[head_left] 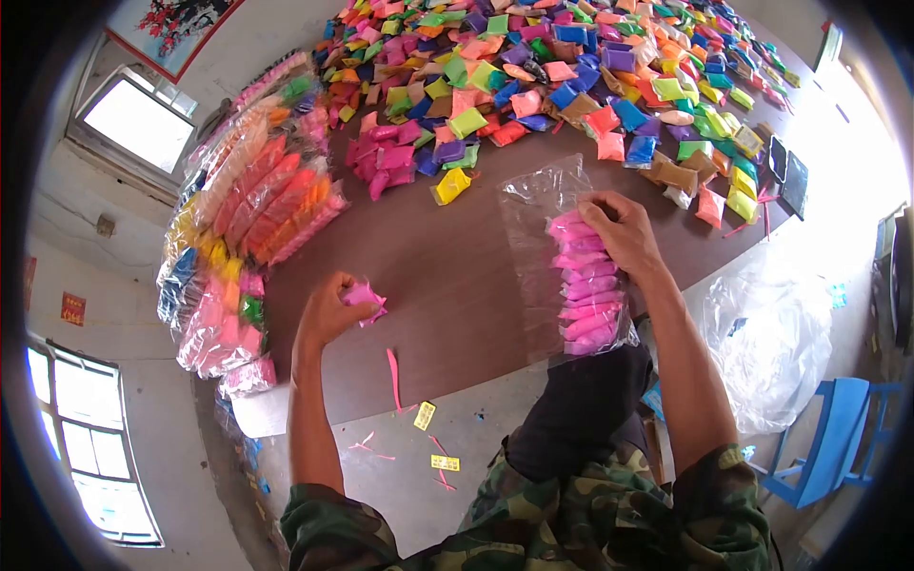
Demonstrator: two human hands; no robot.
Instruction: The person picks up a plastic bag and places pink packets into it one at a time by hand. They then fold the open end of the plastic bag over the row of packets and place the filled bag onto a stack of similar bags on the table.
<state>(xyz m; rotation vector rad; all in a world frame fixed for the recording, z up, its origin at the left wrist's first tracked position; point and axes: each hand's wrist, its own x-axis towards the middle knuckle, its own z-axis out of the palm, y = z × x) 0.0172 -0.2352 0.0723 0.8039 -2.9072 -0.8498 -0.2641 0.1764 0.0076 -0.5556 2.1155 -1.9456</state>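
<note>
My left hand (331, 306) is closed on a small pink packet (366, 301), held over the left part of the brown table (438, 276). To the right, my right hand (621, 236) pinches the upper side of a clear plastic bag (530, 228). Inside that bag a stack of pink packets (588, 285) lies in a column. The bag's upper end is loose and see-through, and its lower end reaches the table edge near my leg. A single yellow packet (452, 186) lies on the table between the big pile and my hands.
A large heap of colourful packets (495, 76) covers the table's far side. Filled clear bags (271, 200) are stacked along the left. A phone (778, 158) lies at the right edge. A pink strip (393, 379) sits near the front edge. A blue stool (828, 443) stands on the floor at right.
</note>
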